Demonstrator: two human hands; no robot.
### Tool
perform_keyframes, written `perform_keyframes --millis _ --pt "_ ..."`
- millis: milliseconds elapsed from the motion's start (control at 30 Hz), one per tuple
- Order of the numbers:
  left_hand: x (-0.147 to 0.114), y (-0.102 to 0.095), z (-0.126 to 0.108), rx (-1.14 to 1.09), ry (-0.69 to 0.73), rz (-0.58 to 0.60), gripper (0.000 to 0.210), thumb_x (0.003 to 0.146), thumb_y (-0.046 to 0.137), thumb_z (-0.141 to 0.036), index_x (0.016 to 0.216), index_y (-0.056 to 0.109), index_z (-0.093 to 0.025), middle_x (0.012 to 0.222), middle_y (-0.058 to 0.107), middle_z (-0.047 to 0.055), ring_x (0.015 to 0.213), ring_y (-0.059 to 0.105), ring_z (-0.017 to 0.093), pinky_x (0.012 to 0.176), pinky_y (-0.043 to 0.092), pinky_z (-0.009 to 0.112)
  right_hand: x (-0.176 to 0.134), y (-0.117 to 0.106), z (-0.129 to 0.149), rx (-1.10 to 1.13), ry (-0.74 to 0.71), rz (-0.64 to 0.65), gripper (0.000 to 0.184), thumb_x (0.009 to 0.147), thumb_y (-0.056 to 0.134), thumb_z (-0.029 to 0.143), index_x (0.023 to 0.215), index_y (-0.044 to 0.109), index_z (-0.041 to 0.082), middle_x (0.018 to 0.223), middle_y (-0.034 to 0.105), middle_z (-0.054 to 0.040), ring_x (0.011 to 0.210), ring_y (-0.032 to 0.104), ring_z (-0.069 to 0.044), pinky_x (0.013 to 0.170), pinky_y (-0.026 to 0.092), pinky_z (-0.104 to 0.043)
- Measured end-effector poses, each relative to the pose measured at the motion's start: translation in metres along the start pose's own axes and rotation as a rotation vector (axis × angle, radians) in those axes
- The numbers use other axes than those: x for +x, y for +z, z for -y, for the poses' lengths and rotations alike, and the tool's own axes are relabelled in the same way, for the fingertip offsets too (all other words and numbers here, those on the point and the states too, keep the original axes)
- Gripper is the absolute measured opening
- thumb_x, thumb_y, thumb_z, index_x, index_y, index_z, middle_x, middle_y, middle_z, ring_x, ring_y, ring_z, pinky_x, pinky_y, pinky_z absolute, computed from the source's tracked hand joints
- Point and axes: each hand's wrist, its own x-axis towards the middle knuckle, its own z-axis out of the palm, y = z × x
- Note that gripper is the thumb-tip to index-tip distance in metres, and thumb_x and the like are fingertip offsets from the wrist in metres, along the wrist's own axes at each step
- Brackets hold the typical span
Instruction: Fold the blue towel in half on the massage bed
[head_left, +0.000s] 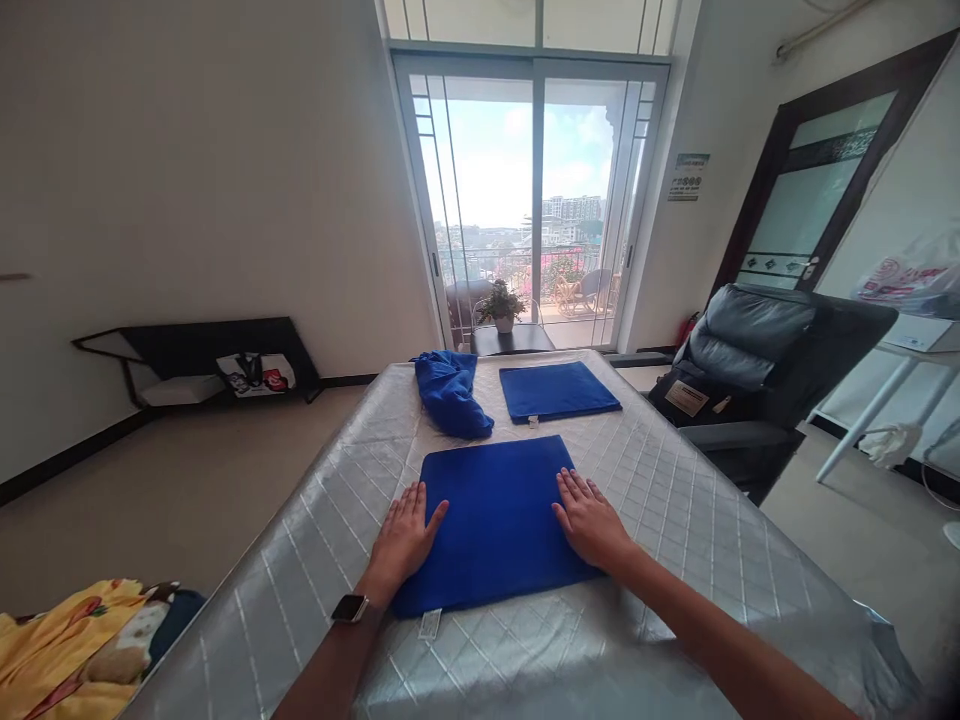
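Left hand (405,535), right hand (591,517) on flat blue cloth (499,520).
Each grip wide, palms down, at its left and right edges; cloth lies on silver quilted cover (675,490), near crumpled blue bundle (451,395), second blue piece (559,391).

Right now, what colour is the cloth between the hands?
The cloth is plain blue, seen best in the head view.

Left hand (405,532) and right hand (589,515) flat on opposite side edges of blue fabric cover (499,530) on silver quilted mattress (660,640), crumpled blue cloth (452,395) and second flat blue cover (559,390) beyond, black leather recliner (750,345) right, sliding glass door (536,200) behind.
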Motion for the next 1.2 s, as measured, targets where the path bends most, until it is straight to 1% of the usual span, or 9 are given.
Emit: perform_keyframes --millis 133,200,300,500,600,700,900,1000,1200 --pt "0.002 -0.004 -0.002 0.010 -0.089 -0.052 0.084 0.098 0.014 -0.065 0.151 0.038 -0.005 0.156 0.041 0.021 0.147 0.033 0.033 0.120 0.029 0.052 -0.039 0.009 0.001 0.038 0.059 0.092 0.066 0.104 0.016 0.047 0.159 0.022 0.010 0.165 0.015 -0.0061 0.153 0.011 -0.020 0.124 0.013 -0.040" --pt "0.004 -0.011 -0.016 0.010 -0.063 -0.092 0.086 0.097 0.014 -0.067 0.151 0.039 -0.005 0.158 0.038 0.020 0.149 0.030 0.033 0.121 0.027 0.052 -0.047 0.014 0.001 0.060 0.070 0.082 0.066 0.104 0.015 0.048 0.159 0.020 0.012 0.165 0.012 -0.0043 0.153 0.009 -0.019 0.124 0.013 -0.039" --pt "0.006 -0.024 -0.067 -0.051 0.075 -0.082 0.082 0.099 0.017 -0.065 0.152 0.038 -0.007 0.160 0.034 0.018 0.150 0.029 0.029 0.122 0.027 0.047 -0.049 0.016 0.003 0.088 0.086 0.076 0.066 0.104 0.016 0.049 0.159 0.019 0.012 0.165 0.011 -0.0044 0.153 0.009 -0.020 0.125 0.013 -0.040" --pt "0.005 -0.036 -0.209 -0.265 0.462 0.035 0.069 0.103 0.017 -0.054 0.156 0.031 -0.012 0.162 0.029 0.013 0.152 0.022 0.023 0.124 0.025 0.044 -0.047 0.011 0.003 0.065 0.063 0.113 0.062 0.102 0.025 0.037 0.159 0.020 0.011 0.165 0.010 -0.0052 0.153 0.007 -0.021 0.125 0.013 -0.041" --pt "0.004 -0.034 -0.231 -0.311 0.482 0.068 0.067 0.104 0.016 -0.053 0.157 0.028 -0.012 0.162 0.029 0.012 0.152 0.020 0.022 0.125 0.023 0.043 -0.049 0.009 0.001 0.064 0.043 0.126 0.062 0.100 0.027 0.031 0.159 0.019 0.012 0.164 0.009 -0.0049 0.153 0.007 -0.020 0.125 0.014 -0.041" --pt "-0.002 -0.033 -0.206 -0.280 0.455 0.104 0.069 0.103 0.020 -0.056 0.158 0.023 -0.014 0.164 0.024 0.011 0.153 0.018 0.023 0.125 0.023 0.046 -0.049 0.007 0.002 0.085 0.061 0.120 0.062 0.103 0.023 0.039 0.158 0.020 0.009 0.164 0.011 -0.0074 0.153 0.008 -0.021 0.125 0.013 -0.042" --pt "-0.050 -0.029 -0.090 -0.113 0.144 0.171 0.075 0.100 0.024 -0.063 0.158 0.019 -0.017 0.165 0.018 0.009 0.153 0.017 0.027 0.124 0.022 0.051 -0.047 0.001 0.007 0.116 0.095 0.145 0.065 0.104 0.022 0.045 0.158 0.017 0.008 0.164 0.009 -0.0081 0.153 0.007 -0.022 0.125 0.011 -0.042" --pt "-0.081 -0.025 -0.048 -0.055 -0.017 0.156 0.079 0.098 0.025 -0.066 0.158 0.015 -0.016 0.166 0.014 0.010 0.153 0.014 0.029 0.123 0.023 0.053 -0.046 0.001 0.007 0.116 0.094 0.157 0.065 0.104 0.023 0.044 0.158 0.017 0.008 0.164 0.009 -0.0073 0.153 0.007 -0.021 0.125 0.011 -0.042" --pt "-0.102 -0.020 -0.037 -0.075 -0.059 0.104 0.081 0.098 0.027 -0.067 0.158 0.018 -0.015 0.166 0.015 0.009 0.153 0.016 0.028 0.123 0.025 0.049 -0.047 0.002 0.006 0.035 0.100 0.175 0.066 0.104 0.021 0.046 0.158 0.015 0.009 0.165 0.007 -0.0062 0.153 0.007 -0.021 0.125 0.011 -0.042"
